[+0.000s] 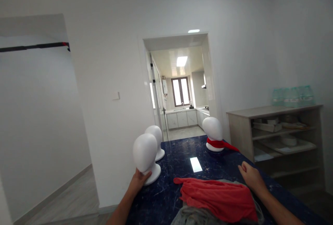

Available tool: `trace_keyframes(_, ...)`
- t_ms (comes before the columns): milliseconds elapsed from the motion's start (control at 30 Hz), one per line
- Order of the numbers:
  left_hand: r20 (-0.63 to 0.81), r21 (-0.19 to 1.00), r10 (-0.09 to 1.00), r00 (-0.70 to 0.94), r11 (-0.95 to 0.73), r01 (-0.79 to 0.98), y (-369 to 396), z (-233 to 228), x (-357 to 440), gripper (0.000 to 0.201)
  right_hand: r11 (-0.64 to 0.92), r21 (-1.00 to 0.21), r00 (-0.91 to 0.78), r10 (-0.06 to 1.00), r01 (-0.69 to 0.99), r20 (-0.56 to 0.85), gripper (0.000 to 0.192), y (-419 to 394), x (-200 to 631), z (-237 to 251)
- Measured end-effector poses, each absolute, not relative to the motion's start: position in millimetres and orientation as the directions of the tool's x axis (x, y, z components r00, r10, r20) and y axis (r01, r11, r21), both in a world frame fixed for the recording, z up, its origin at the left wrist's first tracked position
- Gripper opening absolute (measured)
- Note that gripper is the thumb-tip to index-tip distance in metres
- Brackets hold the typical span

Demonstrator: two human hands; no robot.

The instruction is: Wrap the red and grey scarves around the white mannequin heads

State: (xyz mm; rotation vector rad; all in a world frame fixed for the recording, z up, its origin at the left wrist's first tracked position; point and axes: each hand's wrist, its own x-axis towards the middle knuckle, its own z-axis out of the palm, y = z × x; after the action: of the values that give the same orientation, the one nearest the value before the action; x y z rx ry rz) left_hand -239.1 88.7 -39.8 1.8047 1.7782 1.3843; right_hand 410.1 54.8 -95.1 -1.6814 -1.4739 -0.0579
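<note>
My left hand [140,180] is closed round the neck of a white foam mannequin head [145,152] at the table's left side. Just behind it stands a second white mannequin head [155,134], partly hidden. A third mannequin head [212,128] is at the far right corner, with a red cloth band [216,143] around its neck and one end trailing right. My right hand [251,176] is curled into a fist above the right side of the table, with nothing visible in it. Near me, a crumpled red cloth [218,197] lies over grey cloth [197,217].
Everything stands on a dark blue, marble-patterned table [179,166] with a glossy top. To the right is an open shelf unit [239,127] holding trays and papers, with shrink-wrapped bottles [292,96] on top. Past the table's far edge, a doorway opens onto a kitchen [182,119].
</note>
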Motion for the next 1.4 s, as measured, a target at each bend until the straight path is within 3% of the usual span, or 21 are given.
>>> trace_keyframes(133,0.372,0.592,0.905,-0.205,-0.062,0.804,83.2,-42.2,-241.9,0.086,0.092,-0.575,0.306,0.773,0.813,0.556,0.034,55.8,410.3,-96.1)
trace_keyframes(267,0.214,0.347,0.907,-0.363,0.277,0.896,56.8,-47.0,-237.8,0.091,0.071,-0.597,0.326,0.783,0.799,0.530,0.030,53.0,407.6,-93.2)
trace_keyframes(333,0.188,0.211,0.922,-0.337,0.298,0.931,36.1,-43.9,-221.5,0.083,0.062,-0.607,0.330,0.793,0.792,0.512,0.028,50.4,405.2,-89.8)
trace_keyframes(400,0.190,0.150,0.966,-0.178,0.151,0.977,14.4,-34.8,-190.3,0.076,0.044,-0.616,0.340,0.802,0.787,0.491,0.026,47.5,402.6,-85.1)
trace_keyframes(500,0.207,0.323,0.968,0.144,-0.206,0.924,-11.4,-14.0,-122.7,0.085,0.013,-0.646,0.374,0.806,0.763,0.458,0.022,42.4,399.5,-76.5)
trace_keyframes(567,0.179,0.361,0.909,0.377,-0.417,0.834,-20.5,-1.1,-76.1,0.099,0.024,-0.691,0.396,0.805,0.722,0.442,0.014,38.7,398.3,-71.1)
trace_keyframes(667,0.050,0.398,0.817,0.575,-0.544,0.739,-23.9,8.0,-25.0,0.123,0.077,-0.749,0.404,0.804,0.658,0.437,0.004,33.7,397.7,-66.5)
trace_keyframes(800,-0.068,0.349,0.757,0.650,-0.592,0.726,-27.3,3.0,0.0,0.130,0.098,-0.781,0.404,0.812,0.617,0.421,0.015,29.6,396.9,-66.1)
trace_keyframes(933,-0.153,0.217,0.723,0.673,-0.640,0.737,-42.2,-2.9,4.0,0.094,0.150,-0.786,0.343,0.839,0.600,0.422,0.031,24.2,393.0,-58.3)
trace_keyframes(1033,-0.193,0.174,0.750,0.632,-0.608,0.775,-50.8,-4.5,8.3,0.081,0.258,-0.831,0.189,0.901,0.493,0.391,0.053,13.9,387.5,-39.6)
trace_keyframes(1133,-0.103,0.255,0.726,0.680,-0.642,0.723,-50.3,-5.7,13.0,0.075,0.343,-0.856,-0.066,0.936,0.386,0.346,0.068,-3.6,378.1,-18.2)
trace_keyframes(1233,-0.010,0.304,0.667,0.745,-0.708,0.638,-45.3,-2.0,18.0,0.074,0.418,-0.778,-0.297,0.904,0.468,0.308,0.062,-24.1,365.7,-8.1)
trace_keyframes(1400,-0.002,0.422,0.597,0.802,-0.727,0.542,-32.9,18.2,20.6,0.075,0.414,-0.652,-0.416,0.895,0.635,0.163,0.065,-48.5,360.1,-12.9)
